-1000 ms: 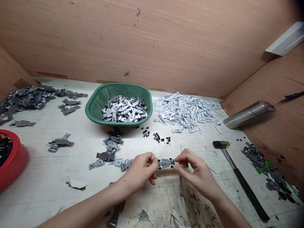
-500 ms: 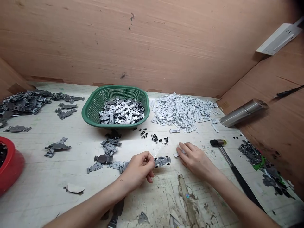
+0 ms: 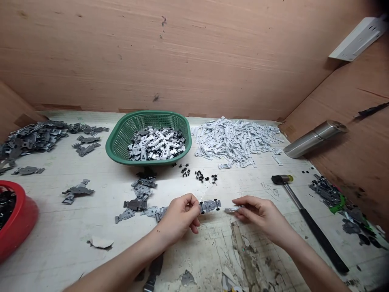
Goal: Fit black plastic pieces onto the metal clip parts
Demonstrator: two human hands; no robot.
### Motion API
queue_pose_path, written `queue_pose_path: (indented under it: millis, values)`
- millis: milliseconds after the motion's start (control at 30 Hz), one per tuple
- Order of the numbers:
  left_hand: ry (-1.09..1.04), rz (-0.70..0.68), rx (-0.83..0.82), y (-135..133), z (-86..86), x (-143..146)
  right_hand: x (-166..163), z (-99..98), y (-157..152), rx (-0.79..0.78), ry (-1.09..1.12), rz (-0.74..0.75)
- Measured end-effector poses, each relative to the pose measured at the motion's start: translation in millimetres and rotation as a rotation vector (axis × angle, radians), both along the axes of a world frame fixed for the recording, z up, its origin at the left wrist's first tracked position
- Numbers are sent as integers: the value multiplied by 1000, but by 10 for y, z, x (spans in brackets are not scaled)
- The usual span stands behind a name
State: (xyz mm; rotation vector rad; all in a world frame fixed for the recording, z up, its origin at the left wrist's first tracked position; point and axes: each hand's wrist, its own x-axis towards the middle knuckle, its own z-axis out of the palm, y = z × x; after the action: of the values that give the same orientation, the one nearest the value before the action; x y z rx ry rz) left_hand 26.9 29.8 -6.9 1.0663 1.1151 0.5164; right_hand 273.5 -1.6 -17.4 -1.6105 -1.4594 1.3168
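Note:
My left hand (image 3: 184, 214) is closed, its thumb and finger pinched at the left end of a grey toy car chassis (image 3: 209, 206) that has small black wheels. The chassis lies low over the table, and its left end is hidden behind my fingers. To the right, my right hand (image 3: 261, 214) grips a thin whitish plastic piece (image 3: 232, 209) between thumb and fingers, a short gap away from the chassis. More grey chassis plates (image 3: 154, 211) lie just left of my left hand. Small black wheels (image 3: 200, 177) are scattered beyond the chassis.
A green basket (image 3: 110, 153) holds many assembled pieces. Behind my right hand spreads a heap of white parts (image 3: 234, 140). A mallet (image 3: 316, 231), a metal cylinder (image 3: 314, 140) and mixed scraps (image 3: 328, 194) are at right. Grey plates (image 3: 33, 138) and a red container (image 3: 26, 227) are at left.
My right hand has lifted from the table and turned, and the whitish piece now shows between its fingers. My left hand keeps its pinch at the chassis. The view has shifted slightly.

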Motion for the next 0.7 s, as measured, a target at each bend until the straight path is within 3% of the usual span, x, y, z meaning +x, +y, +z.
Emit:
queue_pose_path:
  millis: [133, 267, 500, 700]
  values:
    - [-9, -2, -5, -4, -34, -7, 5, 239, 4, 79, 76, -153]
    - [-9, -6, 1, -6, -73, -5, -152, 419, 11, 15, 252, -134]
    - [-3, -25, 18, -23, -95, -3, -511, 372, 73, -39, 318, -114]
    - [-8, -26, 15, -40, -92, -2, -629, 348, 109, -87, 375, -171]
